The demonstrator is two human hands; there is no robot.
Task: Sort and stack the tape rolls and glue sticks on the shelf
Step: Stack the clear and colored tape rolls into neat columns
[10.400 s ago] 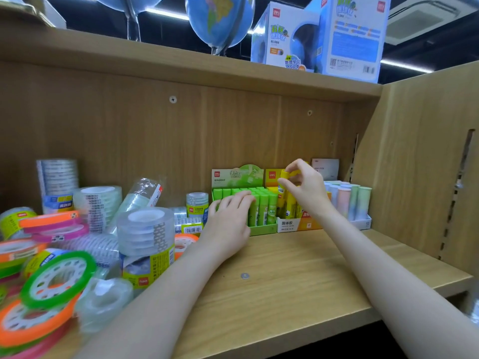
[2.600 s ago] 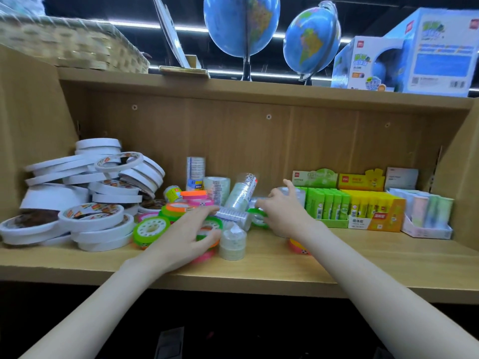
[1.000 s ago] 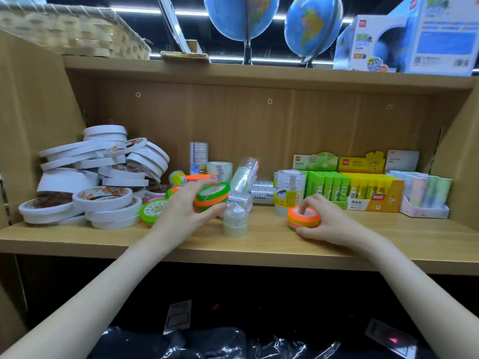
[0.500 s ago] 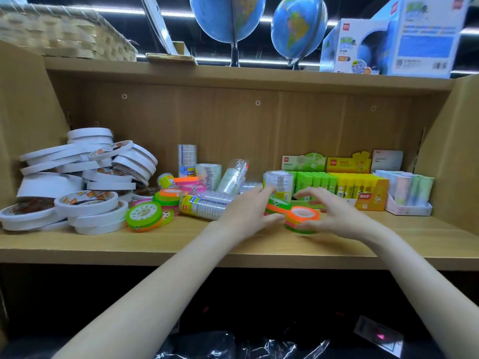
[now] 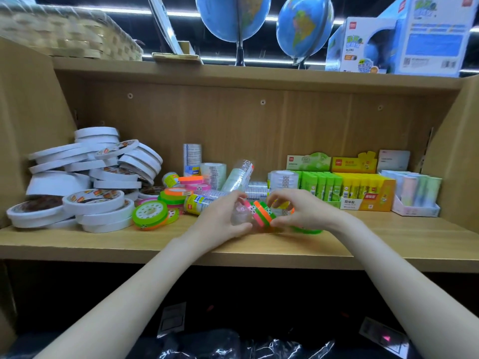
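From my remote view, both forearms enter from the bottom corners and meet over the middle of the shelf point(image 5: 259, 250), close to its front edge. My left hand point(image 5: 223, 220) curls round a small clear tape roll point(image 5: 239, 216); its outline is faint against the skin, so I cannot tell how many rolls are in that grip. My right hand point(image 5: 303, 212) pinches a tilted stack of neon tape rolls point(image 5: 261, 215), orange, green and pink bands, held on edge between the two hands. A green roll point(image 5: 308, 231) lies flat under the right wrist, mostly hidden.

Toward the left front, a green and orange roll pair point(image 5: 150, 215) lies tilted, beside the white tape rolls point(image 5: 85, 177) heaped at the left end. Behind the hands, sleeved clear tape packs point(image 5: 238, 174) stand or lean; the hands block those in the centre. Along the rear right, glue sticks point(image 5: 347, 187) stand upright in green and yellow display boxes, with pastel sticks point(image 5: 414, 190) in a tray at the right end. Label print is too small to read.

The upper board carries globes point(image 5: 303, 24), a basket point(image 5: 64, 35) and boxes, all cropped by the top edge.
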